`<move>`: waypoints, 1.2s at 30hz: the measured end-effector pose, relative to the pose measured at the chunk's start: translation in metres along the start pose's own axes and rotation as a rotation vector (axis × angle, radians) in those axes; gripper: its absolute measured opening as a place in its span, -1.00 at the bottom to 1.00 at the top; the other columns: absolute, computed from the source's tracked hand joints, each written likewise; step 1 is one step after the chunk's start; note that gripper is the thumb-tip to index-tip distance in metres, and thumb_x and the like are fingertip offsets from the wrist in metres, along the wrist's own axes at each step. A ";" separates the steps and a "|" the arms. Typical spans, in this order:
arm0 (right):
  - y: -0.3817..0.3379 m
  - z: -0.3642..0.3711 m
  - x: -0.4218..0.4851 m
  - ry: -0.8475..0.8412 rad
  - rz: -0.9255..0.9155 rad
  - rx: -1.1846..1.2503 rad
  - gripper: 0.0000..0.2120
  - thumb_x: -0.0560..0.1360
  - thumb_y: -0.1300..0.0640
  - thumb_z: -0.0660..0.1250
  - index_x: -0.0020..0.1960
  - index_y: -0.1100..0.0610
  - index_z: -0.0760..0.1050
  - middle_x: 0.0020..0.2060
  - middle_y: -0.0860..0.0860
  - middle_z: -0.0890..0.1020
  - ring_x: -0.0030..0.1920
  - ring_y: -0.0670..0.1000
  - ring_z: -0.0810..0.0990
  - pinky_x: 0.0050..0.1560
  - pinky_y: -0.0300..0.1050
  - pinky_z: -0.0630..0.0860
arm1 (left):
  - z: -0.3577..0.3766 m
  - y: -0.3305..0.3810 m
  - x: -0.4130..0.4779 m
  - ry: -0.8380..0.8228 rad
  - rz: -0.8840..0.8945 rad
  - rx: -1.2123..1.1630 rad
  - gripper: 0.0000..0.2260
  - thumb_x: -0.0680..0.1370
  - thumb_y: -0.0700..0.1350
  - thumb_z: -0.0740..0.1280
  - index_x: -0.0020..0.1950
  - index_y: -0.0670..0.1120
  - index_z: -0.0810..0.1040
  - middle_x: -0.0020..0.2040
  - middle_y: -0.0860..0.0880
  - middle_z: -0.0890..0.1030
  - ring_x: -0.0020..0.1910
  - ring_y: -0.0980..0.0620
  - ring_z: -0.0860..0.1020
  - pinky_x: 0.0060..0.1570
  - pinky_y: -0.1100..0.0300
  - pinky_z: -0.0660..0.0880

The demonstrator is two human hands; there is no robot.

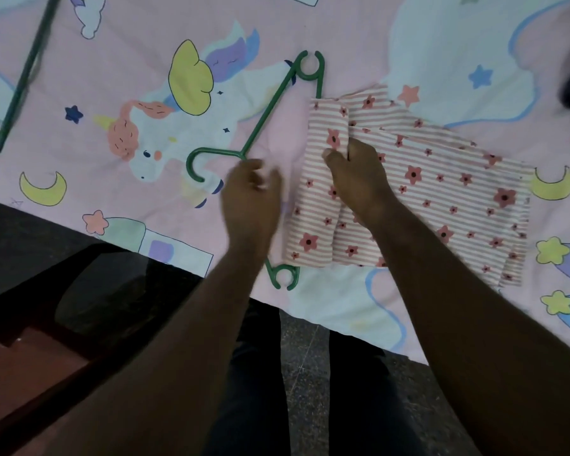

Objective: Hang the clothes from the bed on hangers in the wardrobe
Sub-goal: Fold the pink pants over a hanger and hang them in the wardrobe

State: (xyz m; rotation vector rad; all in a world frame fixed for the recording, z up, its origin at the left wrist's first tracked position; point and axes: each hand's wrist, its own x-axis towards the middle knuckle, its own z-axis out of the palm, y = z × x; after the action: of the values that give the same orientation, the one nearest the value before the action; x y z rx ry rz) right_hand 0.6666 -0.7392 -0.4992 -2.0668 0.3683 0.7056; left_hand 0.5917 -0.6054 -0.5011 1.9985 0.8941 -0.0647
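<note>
Two hands reach over the bed's pink unicorn-print sheet. My right hand pinches a fold of the pink-striped, flower-print cloth garment, which lies folded on the bed, one edge over the green plastic hanger. My left hand is blurred beside the hanger's neck; I cannot tell whether it grips. I judge the cloth light and limp, best taken by a bunched fold.

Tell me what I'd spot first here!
Two hands in the middle: the right hand pinches a fold of the pink striped, flowered cloth, while the blurred left hand is at the green hanger partly under it. Under everything spreads a pink unicorn bedsheet, with a second green hanger at the top left.
</note>
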 end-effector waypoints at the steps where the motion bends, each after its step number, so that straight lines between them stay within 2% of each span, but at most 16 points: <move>1: 0.000 -0.001 0.000 -0.010 -0.023 -0.025 -0.80 0.62 0.10 0.23 0.11 0.15 0.57 -0.12 -0.02 0.63 -0.18 -0.08 0.56 -0.29 -0.45 0.41 | -0.010 -0.009 0.009 0.072 -0.120 0.076 -0.77 0.52 0.02 0.35 0.00 -0.13 0.59 -0.17 0.01 0.58 -0.16 0.04 0.52 -0.09 0.21 0.43; 2: 0.002 -0.002 0.001 -0.011 -0.054 -0.038 -0.77 0.63 0.11 0.21 0.18 0.16 0.56 -0.02 0.00 0.64 -0.08 -0.05 0.58 -0.16 -0.46 0.43 | -0.018 -0.017 0.016 0.055 -0.199 0.199 -0.75 0.53 0.06 0.35 -0.01 -0.14 0.58 -0.17 0.02 0.56 -0.14 0.02 0.50 -0.11 0.22 0.38; 4: 0.004 0.001 -0.002 0.002 -0.137 -0.038 -0.75 0.64 0.13 0.18 0.23 0.19 0.52 0.11 0.06 0.63 0.09 0.00 0.57 0.11 -0.26 0.45 | -0.025 -0.025 0.022 -0.107 -0.238 0.346 -0.71 0.54 0.09 0.36 -0.03 -0.15 0.56 -0.17 0.01 0.55 -0.13 0.00 0.47 -0.12 0.22 0.34; 6: 0.004 0.006 -0.007 0.041 -0.195 -0.015 -0.76 0.65 0.15 0.17 0.22 0.21 0.52 0.09 0.07 0.63 0.09 -0.02 0.56 0.12 -0.20 0.44 | -0.021 -0.029 0.027 -0.186 -0.228 0.297 -0.75 0.53 0.03 0.39 -0.01 -0.17 0.58 -0.14 -0.05 0.60 -0.10 -0.05 0.52 -0.07 0.17 0.45; 8: 0.005 0.010 -0.011 0.094 -0.212 0.019 -0.77 0.65 0.15 0.17 0.18 0.23 0.52 0.05 0.10 0.63 0.04 0.02 0.57 0.09 -0.15 0.48 | -0.019 -0.029 0.034 -0.195 -0.268 0.143 -0.77 0.44 -0.02 0.43 -0.13 -0.19 0.59 -0.17 -0.16 0.65 -0.11 -0.20 0.62 -0.02 -0.02 0.59; 11: 0.005 0.012 -0.012 0.127 -0.215 0.022 -0.76 0.64 0.17 0.20 0.18 0.27 0.54 0.06 0.14 0.65 0.03 0.07 0.59 0.11 -0.07 0.51 | -0.012 -0.033 0.036 -0.233 -0.308 0.026 -0.74 0.38 -0.01 0.44 -0.21 -0.22 0.57 -0.22 -0.26 0.64 -0.21 -0.33 0.62 -0.15 -0.23 0.61; 18: -0.018 -0.021 -0.030 0.108 -0.314 0.032 -0.81 0.63 0.17 0.23 0.08 0.27 0.56 -0.13 0.08 0.64 -0.14 -0.08 0.51 -0.10 -0.18 0.44 | 0.025 -0.016 0.011 -0.284 -0.331 -0.059 -0.80 0.51 -0.16 0.45 -0.22 -0.16 0.47 -0.23 -0.21 0.56 -0.29 -0.14 0.57 -0.19 -0.17 0.63; 21: -0.013 -0.072 -0.037 0.060 -0.251 0.219 -0.89 0.62 0.21 0.26 -0.04 0.19 0.53 -0.39 -0.07 0.52 -0.45 -0.19 0.39 -0.45 -0.26 0.33 | 0.035 -0.011 0.008 -0.292 -0.327 -0.103 -0.83 0.53 -0.16 0.43 -0.18 -0.14 0.48 -0.22 -0.16 0.54 -0.26 -0.11 0.54 -0.17 -0.10 0.64; 23: 0.003 -0.118 -0.042 0.080 -0.156 0.369 -0.92 0.62 0.22 0.26 0.02 0.20 0.52 -0.41 -0.08 0.52 -0.51 -0.21 0.38 -0.54 -0.29 0.34 | 0.043 -0.008 0.003 -0.297 -0.319 -0.126 -0.85 0.54 -0.15 0.42 -0.16 -0.12 0.49 -0.20 -0.15 0.54 -0.23 -0.10 0.55 -0.18 -0.06 0.64; 24: 0.016 -0.135 -0.041 0.113 -0.116 0.442 -0.88 0.62 0.20 0.27 0.07 0.24 0.53 -0.33 -0.01 0.58 -0.43 -0.14 0.48 -0.47 -0.22 0.48 | 0.046 -0.006 0.001 -0.303 -0.314 -0.131 -0.87 0.55 -0.15 0.40 -0.14 -0.13 0.49 -0.19 -0.16 0.55 -0.23 -0.10 0.55 -0.19 -0.04 0.64; 25: 0.033 -0.150 -0.037 0.161 -0.080 0.509 -0.82 0.61 0.17 0.28 0.12 0.27 0.54 -0.20 0.08 0.64 -0.27 -0.04 0.60 -0.25 -0.06 0.63 | 0.050 -0.003 -0.002 -0.318 -0.311 -0.138 -0.89 0.56 -0.15 0.38 -0.09 -0.15 0.49 -0.18 -0.16 0.56 -0.24 -0.09 0.57 -0.21 0.00 0.64; 27: 0.071 -0.161 -0.031 0.174 0.103 0.695 -0.65 0.57 0.07 0.32 0.25 0.28 0.52 0.06 0.16 0.68 0.05 0.13 0.65 0.13 0.21 0.58 | 0.055 0.002 -0.010 -0.359 -0.322 -0.190 -0.90 0.59 -0.20 0.32 0.02 -0.22 0.46 -0.17 -0.18 0.57 -0.29 -0.07 0.57 -0.26 0.06 0.64; 29: 0.103 -0.155 -0.030 0.103 0.281 0.793 -0.52 0.49 -0.04 0.34 0.31 0.20 0.49 0.19 0.14 0.64 0.19 0.13 0.62 0.24 0.26 0.51 | 0.060 0.007 -0.017 -0.388 -0.342 -0.262 -0.92 0.61 -0.28 0.25 0.09 -0.20 0.40 -0.19 -0.16 0.55 -0.34 -0.04 0.54 -0.25 0.05 0.60; 31: 0.122 -0.147 -0.034 0.081 0.296 0.726 -0.67 0.52 0.01 0.37 0.24 0.10 0.52 0.19 0.11 0.63 0.19 0.14 0.61 0.26 0.30 0.48 | 0.064 0.009 -0.023 -0.404 -0.355 -0.287 -0.86 0.59 -0.36 0.18 0.08 -0.16 0.35 -0.23 -0.12 0.52 -0.39 -0.03 0.53 -0.25 0.02 0.56; 33: 0.130 -0.141 -0.038 0.136 0.205 0.544 -0.82 0.56 0.12 0.36 0.15 0.11 0.56 0.10 0.07 0.67 0.13 0.08 0.65 0.22 0.14 0.54 | 0.064 0.010 -0.026 -0.408 -0.353 -0.260 -0.80 0.57 -0.41 0.13 0.07 -0.13 0.33 -0.25 -0.11 0.51 -0.40 -0.04 0.55 -0.30 0.04 0.55; 36: 0.119 -0.150 -0.039 0.287 0.086 0.197 -0.82 0.55 0.08 0.34 0.11 0.12 0.56 -0.01 0.00 0.69 0.03 -0.02 0.66 0.14 0.04 0.58 | 0.064 0.011 -0.029 -0.409 -0.331 -0.225 -0.78 0.57 -0.42 0.09 0.07 -0.13 0.32 -0.23 -0.13 0.51 -0.36 -0.09 0.57 -0.29 0.02 0.58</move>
State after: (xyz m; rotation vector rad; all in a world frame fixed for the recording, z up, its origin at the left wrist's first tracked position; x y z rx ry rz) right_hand 0.6273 -0.9304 -0.4880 -1.9732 0.6659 0.4035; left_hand 0.5962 -0.6739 -0.5192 1.5373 0.9078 -0.5177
